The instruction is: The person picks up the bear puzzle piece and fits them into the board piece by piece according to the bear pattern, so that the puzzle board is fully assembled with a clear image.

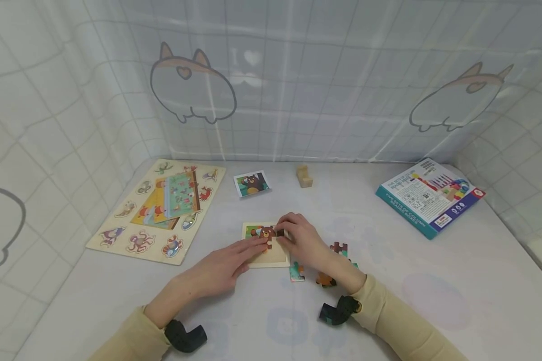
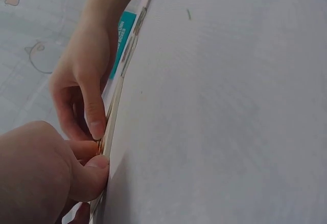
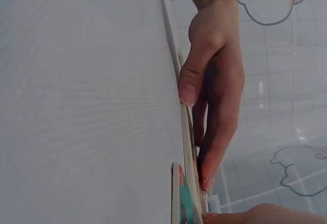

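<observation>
A small square wooden jigsaw tray point(image 1: 273, 258) lies on the table, its upper part filled with bear-picture pieces and its lower part bare wood. My left hand point(image 1: 221, 263) comes in from the left, straight fingers resting on the bear pieces, thumb at the tray's near edge in the right wrist view. From the right, my right hand point(image 1: 304, 240) pinches a dark brown jigsaw piece point(image 1: 280, 232) between thumb and forefinger at the tray's right side. Loose jigsaw pieces point(image 1: 297, 272) lie beside and under my right forearm, some partly hidden by it.
Behind the tray are a bear picture card point(image 1: 252, 183) and a small wooden block point(image 1: 304, 176). A large animal puzzle board point(image 1: 117, 225) lies left, with smaller picture boards on it. At the right back sits a boxed bead set point(image 1: 431, 195). A patterned curtain point(image 1: 298, 90) closes off the back.
</observation>
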A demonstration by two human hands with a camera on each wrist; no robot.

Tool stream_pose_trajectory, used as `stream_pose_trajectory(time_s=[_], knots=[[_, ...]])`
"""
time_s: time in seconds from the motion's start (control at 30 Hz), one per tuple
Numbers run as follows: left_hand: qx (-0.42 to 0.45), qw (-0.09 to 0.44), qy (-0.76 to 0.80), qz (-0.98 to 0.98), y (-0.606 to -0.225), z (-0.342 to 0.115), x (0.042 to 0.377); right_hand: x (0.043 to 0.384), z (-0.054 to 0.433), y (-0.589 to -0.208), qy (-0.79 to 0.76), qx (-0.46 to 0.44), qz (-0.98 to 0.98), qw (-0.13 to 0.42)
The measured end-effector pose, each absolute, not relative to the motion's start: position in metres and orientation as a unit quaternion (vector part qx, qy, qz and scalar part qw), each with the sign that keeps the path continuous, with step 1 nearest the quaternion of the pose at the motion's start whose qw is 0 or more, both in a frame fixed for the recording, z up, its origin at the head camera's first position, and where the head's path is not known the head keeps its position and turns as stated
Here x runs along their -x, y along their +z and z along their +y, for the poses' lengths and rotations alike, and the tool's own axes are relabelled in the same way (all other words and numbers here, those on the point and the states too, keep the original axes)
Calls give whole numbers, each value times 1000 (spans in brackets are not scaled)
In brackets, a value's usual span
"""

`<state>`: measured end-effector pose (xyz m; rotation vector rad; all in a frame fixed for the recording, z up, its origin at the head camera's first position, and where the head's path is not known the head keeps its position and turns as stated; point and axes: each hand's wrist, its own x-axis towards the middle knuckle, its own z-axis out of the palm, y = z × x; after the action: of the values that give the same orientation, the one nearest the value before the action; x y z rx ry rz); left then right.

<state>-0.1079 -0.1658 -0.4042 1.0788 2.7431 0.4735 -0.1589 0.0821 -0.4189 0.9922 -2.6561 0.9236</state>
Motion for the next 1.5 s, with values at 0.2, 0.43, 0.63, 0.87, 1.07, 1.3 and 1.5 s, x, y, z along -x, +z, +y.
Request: stream_pose_trajectory(time_s=[0.2,0.43,0.63,0.87,1.07,1.3,1.5], knots=[[-377,67,154,911,-405,-167,108,160,82,-420,305,-332,-889,80],[-375,68,158,911,-406,-167,108,160,82,-421,301,-334,-889,82],[-373,68,163,911,-406,-166,108,160,83,-420,300,-335,-889,83],[-371,70,160,912,-409,-166,109,159,82,-420,298,-335,-890,83],[-370,71,156,913,-410,-167,109,159,81,-421,300,-335,-890,79],[-374,76,156,911,-411,-167,109,154,81,-418,298,-331,-894,53],[-371,78,157,912,-410,-166,109,147,94,-406,302,-345,-888,42]])
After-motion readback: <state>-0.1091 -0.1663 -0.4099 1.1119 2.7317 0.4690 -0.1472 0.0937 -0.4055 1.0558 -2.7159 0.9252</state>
